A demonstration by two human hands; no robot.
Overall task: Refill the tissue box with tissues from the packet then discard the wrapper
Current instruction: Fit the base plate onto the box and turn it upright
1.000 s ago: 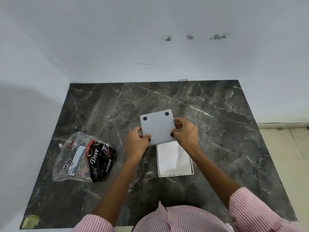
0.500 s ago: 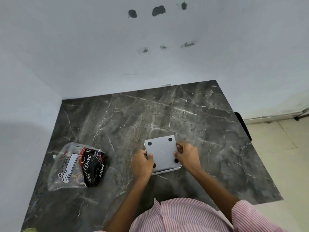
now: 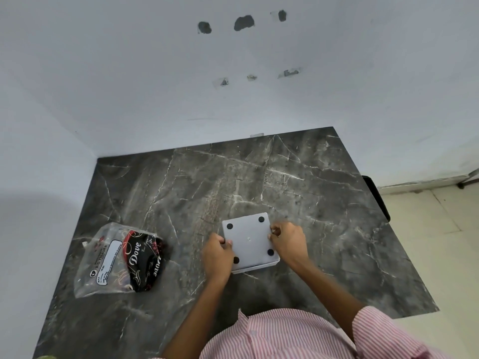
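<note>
Dark grey marble with white veins fills the lower half of the frame as a tabletop [image 3: 324, 193], set into a corner of pale painted walls [image 3: 129, 73] pocked with a few dark chipped holes, and on it, just below centre, lies the task's thing: a flat square grey tissue box [image 3: 250, 240] turned bottom up, four round black feet showing at its corners. We judge the step in hand to be seating the base panel back onto the box, so we should press evenly along both side edges at once, keep the panel square to the white rim peeping out along its lower edge, and feel for it to settle all round before we turn the box over. From the fingers outward: our left fingertips [image 3: 225, 243] curl closed against the box's left edge, pinching it, with the left hand [image 3: 217, 257] lying low and knuckles up, the bare forearm running down toward the bottom centre of the frame. Our right fingertips [image 3: 272, 233] close on the right edge, the right hand [image 3: 289, 242] arched a little higher, its forearm slanting to a rolled pink-and-white striped sleeve [image 3: 383, 332] at the lower right. Well apart, at the left of the frame, a crumpled clear plastic wrapper with a black and red printed panel [image 3: 121, 260] lies on the marble, not yet discarded.
</note>
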